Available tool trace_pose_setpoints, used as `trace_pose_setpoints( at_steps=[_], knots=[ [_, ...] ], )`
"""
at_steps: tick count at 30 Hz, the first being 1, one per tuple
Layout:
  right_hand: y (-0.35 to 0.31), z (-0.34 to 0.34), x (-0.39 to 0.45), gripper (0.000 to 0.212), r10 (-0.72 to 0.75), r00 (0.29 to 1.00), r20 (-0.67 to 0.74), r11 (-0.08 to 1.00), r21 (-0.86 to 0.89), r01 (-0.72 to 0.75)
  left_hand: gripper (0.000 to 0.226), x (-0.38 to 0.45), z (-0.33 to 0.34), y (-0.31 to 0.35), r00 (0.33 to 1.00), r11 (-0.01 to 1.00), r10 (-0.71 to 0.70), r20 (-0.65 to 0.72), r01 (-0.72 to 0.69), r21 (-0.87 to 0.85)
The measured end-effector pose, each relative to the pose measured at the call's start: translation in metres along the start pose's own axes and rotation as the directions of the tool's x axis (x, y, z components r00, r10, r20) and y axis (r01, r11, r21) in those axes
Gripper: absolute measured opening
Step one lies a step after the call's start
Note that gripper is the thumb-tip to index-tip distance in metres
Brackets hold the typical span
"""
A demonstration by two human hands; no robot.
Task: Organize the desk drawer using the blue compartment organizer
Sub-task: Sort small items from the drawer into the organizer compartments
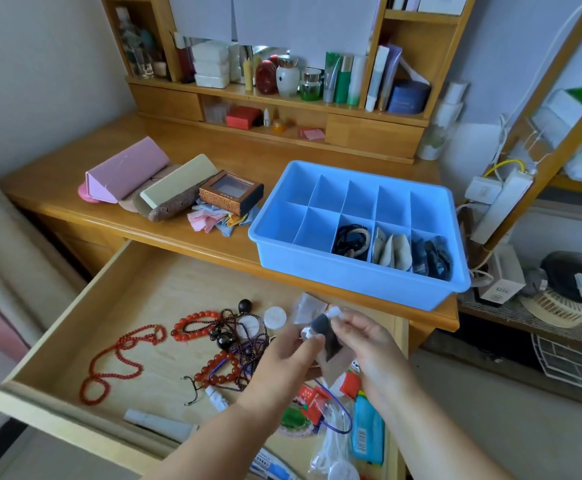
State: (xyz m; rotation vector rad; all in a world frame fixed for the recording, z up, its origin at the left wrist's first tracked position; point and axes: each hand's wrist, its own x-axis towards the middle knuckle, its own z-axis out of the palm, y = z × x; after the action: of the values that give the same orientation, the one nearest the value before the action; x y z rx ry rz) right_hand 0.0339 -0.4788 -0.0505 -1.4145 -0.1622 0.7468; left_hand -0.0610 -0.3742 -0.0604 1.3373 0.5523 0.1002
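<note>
Hands meet above the open pale wooden desk drawer [75,327]: the left hand [284,367] and the right hand [365,337] both pinch a small clear plastic packet holding something dark [327,336], each grip closed on it with fingertips, the left from below and the right from above. The packet hangs over the drawer's right half, clear of its contents.

Below it in the drawer lie several strands of red and dark round beads [210,336], a long thin red bead necklace [116,362] toward the left, a round white plastic cap [275,317], a white tube [159,424] near the front edge, and a heap of red, blue and clear sachets [338,414] at the right.

On the wooden surface [178,233] behind the drawer sits the blue plastic compartment organizer [320,271], its right end overhanging the edge. Its front row holds black hair ties [352,239], pale folded pouches [393,249] and dark wrapped items [433,259] in the three right cells; the other cells show bare blue floor. Left of it rest a pink triangular case [127,174], a beige triangular case [178,181] and a small brown windowed box [230,192] on folded cloths [210,220].
</note>
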Motion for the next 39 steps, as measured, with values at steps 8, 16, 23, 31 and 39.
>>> trace_pose_setpoints(
  at_steps=[8,16,23,31,39],
  knots=[
    [-0.005,0.013,0.008,0.007,-0.137,0.990,-0.034,0.987,-0.092,0.134,0.020,0.003,-0.011,0.017,0.982,0.984,0.173,-0.075,-0.168,0.065],
    [-0.064,-0.019,0.011,0.006,-0.806,0.591,0.046,0.370,-0.739,0.562,0.023,0.049,-0.035,0.130,0.697,0.687,0.671,-0.251,-0.459,0.564],
    [-0.057,-0.046,0.032,0.014,-0.779,0.599,0.183,0.078,-0.921,0.382,0.019,0.140,-0.007,0.154,0.855,0.347,0.516,-0.050,-0.156,0.925],
    [-0.056,-0.044,0.031,0.020,-0.770,0.609,0.189,0.086,-0.916,0.393,0.010,0.160,0.016,0.137,0.960,-0.066,0.276,0.038,-0.020,0.998],
    [-0.018,-0.032,0.009,0.012,-0.747,0.522,0.412,-0.079,-0.834,0.546,0.026,0.095,-0.025,0.109,0.731,0.234,0.630,0.263,-0.501,0.833]
  ],
)
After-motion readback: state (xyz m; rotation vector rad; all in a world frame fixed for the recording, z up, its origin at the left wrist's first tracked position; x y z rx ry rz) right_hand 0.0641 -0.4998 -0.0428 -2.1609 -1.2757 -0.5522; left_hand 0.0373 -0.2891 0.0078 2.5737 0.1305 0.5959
